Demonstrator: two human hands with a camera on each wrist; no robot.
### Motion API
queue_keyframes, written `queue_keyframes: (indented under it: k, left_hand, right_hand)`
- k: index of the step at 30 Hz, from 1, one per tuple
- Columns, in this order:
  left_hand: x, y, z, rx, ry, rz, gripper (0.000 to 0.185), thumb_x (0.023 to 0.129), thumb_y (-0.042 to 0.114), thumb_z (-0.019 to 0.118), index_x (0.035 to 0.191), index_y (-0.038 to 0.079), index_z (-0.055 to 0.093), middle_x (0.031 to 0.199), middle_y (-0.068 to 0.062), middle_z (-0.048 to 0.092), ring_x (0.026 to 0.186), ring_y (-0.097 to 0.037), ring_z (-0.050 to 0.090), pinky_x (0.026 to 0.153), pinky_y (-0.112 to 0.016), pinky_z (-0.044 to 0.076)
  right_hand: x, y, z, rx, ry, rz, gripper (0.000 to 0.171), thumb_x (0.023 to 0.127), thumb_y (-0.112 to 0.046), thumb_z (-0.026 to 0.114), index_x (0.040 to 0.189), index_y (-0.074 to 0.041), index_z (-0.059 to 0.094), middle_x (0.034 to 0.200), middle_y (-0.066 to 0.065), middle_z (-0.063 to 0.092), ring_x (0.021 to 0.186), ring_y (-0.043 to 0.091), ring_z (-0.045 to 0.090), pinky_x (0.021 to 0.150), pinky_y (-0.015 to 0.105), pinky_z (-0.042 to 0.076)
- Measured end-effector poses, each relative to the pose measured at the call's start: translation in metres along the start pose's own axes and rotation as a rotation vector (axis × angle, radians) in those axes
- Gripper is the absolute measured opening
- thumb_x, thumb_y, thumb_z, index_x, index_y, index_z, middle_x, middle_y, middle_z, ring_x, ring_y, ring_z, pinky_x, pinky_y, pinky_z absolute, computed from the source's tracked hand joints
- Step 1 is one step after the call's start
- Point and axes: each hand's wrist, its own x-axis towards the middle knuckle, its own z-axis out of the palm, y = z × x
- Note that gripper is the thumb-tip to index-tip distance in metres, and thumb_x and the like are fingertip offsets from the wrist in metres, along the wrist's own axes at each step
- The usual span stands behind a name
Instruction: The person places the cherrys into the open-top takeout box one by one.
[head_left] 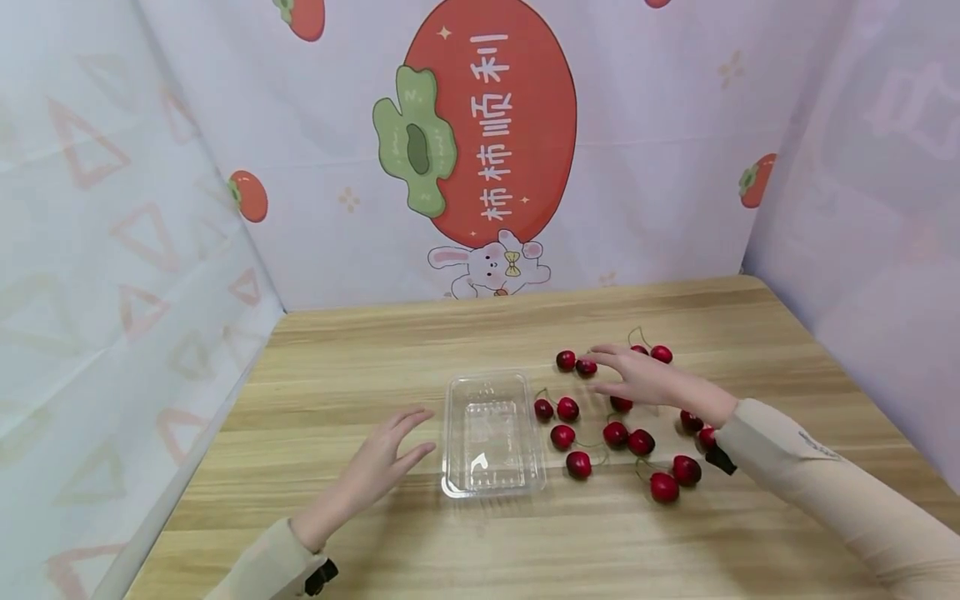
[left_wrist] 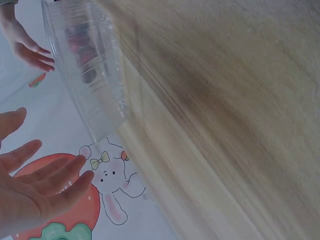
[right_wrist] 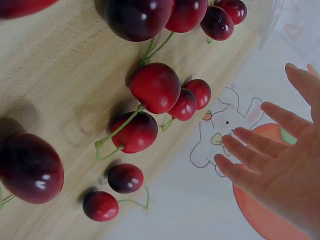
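A clear plastic box (head_left: 447, 437) without a lid stands in the middle of the table, with nothing inside it. My left hand (head_left: 386, 458) hovers to its left, fingers apart and thumb toward the box, holding nothing. Above the cherries at the right is my right hand (head_left: 637, 377), its fingers extended and its palm bare in the right wrist view. Its fingertips overlap a dark red cherry (head_left: 586, 367) of the back pair in the head view. Pairs of red cherries on green stems, such as a front cherry (head_left: 664, 487), lie scattered right of the box. The hand partly covers another cherry (head_left: 621, 403).
The wood-grain table (head_left: 337, 358) is closed in by printed cloth at the back (head_left: 315, 108) and both sides. Cherries (head_left: 543, 409) lie close to the box's right wall. Another pair (head_left: 691, 422) is partly hidden by the right wrist and sleeve.
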Motion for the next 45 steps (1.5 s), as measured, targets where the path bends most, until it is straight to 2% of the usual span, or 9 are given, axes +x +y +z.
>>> queue_keyframes:
  k: [3,8,10,17,25,28,32,37,45]
  left_hand:
    - [0.002,0.002,0.005,-0.094,0.001,-0.061,0.041,0.081,0.014,0.064,0.118,0.003,0.053,0.117,-0.014,0.054,0.100,-0.029,0.055,0.084,-0.041,0.049]
    - [0.003,0.003,0.012,-0.248,0.002,-0.159,0.038,0.080,0.007,0.064,0.115,0.000,0.054,0.115,-0.017,0.054,0.090,-0.031,0.058,0.071,-0.027,0.054]
    - [0.003,0.003,0.015,-0.274,0.007,-0.179,0.037,0.079,0.007,0.064,0.114,-0.002,0.054,0.115,-0.019,0.053,0.088,-0.031,0.059,0.068,-0.023,0.054]
    - [0.004,0.004,0.024,-0.304,0.033,-0.251,0.035,0.078,0.005,0.064,0.111,-0.002,0.056,0.114,-0.020,0.053,0.082,-0.028,0.061,0.062,-0.021,0.054]
    - [0.004,0.008,0.030,-0.442,0.057,-0.350,0.036,0.079,0.004,0.064,0.112,-0.005,0.054,0.107,-0.023,0.057,0.076,-0.026,0.062,0.059,-0.024,0.055]
    - [0.003,0.009,0.033,-0.530,0.051,-0.377,0.037,0.079,0.002,0.062,0.113,-0.008,0.051,0.106,-0.027,0.055,0.076,-0.028,0.062,0.058,-0.029,0.056]
    - [0.003,0.009,0.037,-0.630,0.046,-0.414,0.039,0.080,-0.003,0.060,0.116,-0.012,0.048,0.107,-0.029,0.053,0.078,-0.031,0.062,0.058,-0.028,0.056]
    - [0.003,0.009,0.040,-0.671,0.053,-0.447,0.040,0.080,-0.004,0.059,0.117,-0.013,0.047,0.106,-0.030,0.053,0.081,-0.035,0.061,0.059,-0.027,0.056]
    - [0.001,0.012,0.041,-0.684,0.061,-0.489,0.041,0.079,-0.003,0.059,0.117,-0.013,0.047,0.102,-0.027,0.056,0.081,-0.033,0.062,0.063,-0.033,0.056]
  right_hand:
    - [0.009,0.000,0.000,0.032,-0.002,-0.024,0.044,0.086,-0.024,0.058,0.121,0.001,0.051,0.121,0.023,0.048,0.111,0.039,0.045,0.090,0.052,0.042]
    - [0.021,0.000,0.002,0.113,-0.022,-0.027,0.040,0.086,-0.023,0.058,0.117,0.002,0.054,0.115,0.019,0.054,0.105,0.033,0.050,0.087,0.048,0.046]
    - [0.026,0.001,0.003,0.145,-0.032,-0.035,0.039,0.086,-0.022,0.057,0.116,0.002,0.055,0.113,0.020,0.055,0.101,0.032,0.052,0.084,0.047,0.047]
    - [0.040,0.007,0.009,0.254,-0.055,-0.047,0.037,0.086,-0.020,0.058,0.113,0.004,0.057,0.108,0.020,0.059,0.091,0.025,0.057,0.077,0.037,0.052]
    - [0.064,0.036,0.032,0.353,-0.060,-0.226,0.037,0.084,-0.032,0.059,0.107,-0.003,0.062,0.092,0.009,0.063,0.081,0.014,0.059,0.069,0.027,0.053]
    - [0.067,0.029,0.031,0.361,-0.079,-0.205,0.034,0.084,-0.027,0.060,0.106,-0.001,0.062,0.092,0.010,0.063,0.082,0.015,0.059,0.071,0.028,0.052]
    - [0.068,0.014,0.029,0.337,-0.101,-0.114,0.029,0.082,-0.012,0.060,0.105,0.005,0.061,0.093,0.016,0.063,0.083,0.019,0.059,0.073,0.030,0.052]
    - [0.072,0.006,0.034,0.284,-0.110,-0.065,0.025,0.081,-0.004,0.059,0.103,0.006,0.061,0.089,0.016,0.064,0.080,0.019,0.060,0.071,0.027,0.052]
    - [0.075,0.003,0.042,0.317,-0.131,-0.049,0.023,0.078,-0.002,0.061,0.099,0.007,0.062,0.081,0.012,0.064,0.073,0.018,0.060,0.061,0.021,0.051]
